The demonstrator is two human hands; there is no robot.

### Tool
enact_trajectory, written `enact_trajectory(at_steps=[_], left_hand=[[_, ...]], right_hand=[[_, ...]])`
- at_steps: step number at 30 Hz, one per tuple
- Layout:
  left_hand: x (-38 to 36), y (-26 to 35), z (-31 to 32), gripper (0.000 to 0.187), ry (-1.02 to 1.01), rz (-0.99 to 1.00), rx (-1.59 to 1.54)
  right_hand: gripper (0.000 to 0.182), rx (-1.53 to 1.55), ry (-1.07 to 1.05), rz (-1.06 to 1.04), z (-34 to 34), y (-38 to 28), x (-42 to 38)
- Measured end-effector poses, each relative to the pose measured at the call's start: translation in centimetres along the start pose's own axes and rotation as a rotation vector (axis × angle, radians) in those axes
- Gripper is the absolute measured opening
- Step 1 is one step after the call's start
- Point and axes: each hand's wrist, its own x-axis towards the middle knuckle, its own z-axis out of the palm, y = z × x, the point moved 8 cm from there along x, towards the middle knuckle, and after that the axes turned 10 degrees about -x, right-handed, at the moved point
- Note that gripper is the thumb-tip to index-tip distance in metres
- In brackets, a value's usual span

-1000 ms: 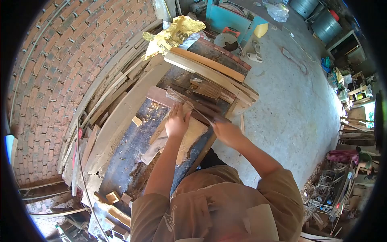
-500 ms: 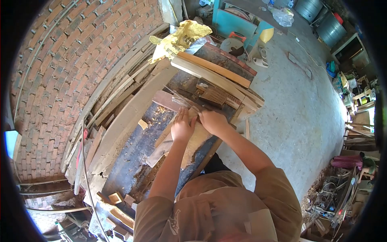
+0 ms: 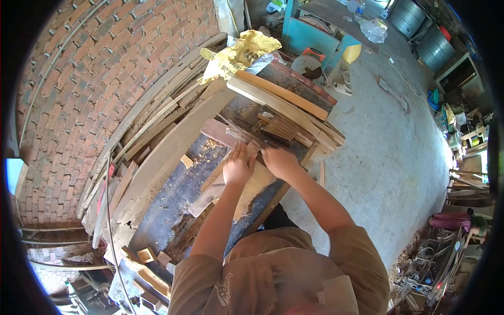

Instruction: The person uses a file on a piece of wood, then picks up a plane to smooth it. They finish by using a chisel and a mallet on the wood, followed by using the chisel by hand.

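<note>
On the workbench my left hand lies over a small piece of wood, its fingers pressed together on it. Close on the right, my right hand is curled at the other end of that piece; what its fingers hold is hidden. Beneath both hands is a broad light board. A reddish wood block sits just beyond my left hand. Left of my left forearm lies a flat wooden piece.
Long planks lie across the bench's far part near a yellow bag. Stacked boards line the brick wall. A teal machine stands beyond. At the far right, a person is partly visible.
The camera view has shifted slightly. Both hands stay at the same piece of wood, and my right hand sits slightly farther from my left.
</note>
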Motion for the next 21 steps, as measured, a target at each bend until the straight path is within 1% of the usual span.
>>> enact_trajectory(at_steps=[1, 3, 4, 6, 8, 10, 12, 13, 14, 17, 20, 21], left_hand=[[0.0, -0.1, 0.1, 0.046, -0.005, -0.006, -0.015], [0.0, -0.4, 0.0, 0.046, -0.016, -0.017, -0.022], [0.0, -0.3, -0.1, 0.046, -0.012, -0.010, -0.012], [0.1, -0.1, -0.2, 0.045, -0.006, -0.003, -0.007], [0.0, 0.0, -0.1, 0.044, -0.018, -0.011, 0.016], [0.0, 0.0, -0.1, 0.044, -0.015, -0.012, 0.016], [0.0, 0.0, 0.0, 0.044, -0.019, -0.001, 0.024], [0.0, 0.0, 0.0, 0.044, -0.012, 0.009, 0.024], [0.0, 0.0, 0.0, 0.045, -0.003, 0.021, 0.026], [0.0, 0.0, 0.0, 0.045, -0.006, 0.008, 0.031], [0.0, -0.3, 0.1, 0.045, -0.015, -0.003, 0.019], [-0.1, -0.2, -0.1, 0.045, -0.015, -0.005, 0.027]], right_hand=[[0.041, 0.002, -0.007, -0.005, 0.3, 0.0, 0.6], [0.036, -0.038, 0.053, -0.033, 0.5, -0.5, 1.3], [0.037, -0.032, 0.068, -0.035, 0.0, -0.2, 0.0], [0.038, -0.010, 0.010, 0.000, 1.0, 2.3, -2.6], [0.039, 0.067, 0.094, 0.015, 1.6, 5.2, -6.7], [0.040, -0.006, -0.065, 0.117, 0.7, 6.1, -10.4], [0.040, -0.012, -0.082, 0.122, 0.1, 5.9, -10.5], [0.040, -0.014, -0.094, 0.132, 0.1, 6.0, -10.4], [0.040, -0.010, -0.052, 0.096, -0.1, 5.4, -9.3], [0.040, -0.012, 0.017, 0.033, 0.6, 2.9, -3.3], [0.040, 0.015, 0.032, -0.025, 0.3, 0.2, 0.6], [0.040, 0.015, -0.004, -0.007, 0.7, 0.0, 1.0]])
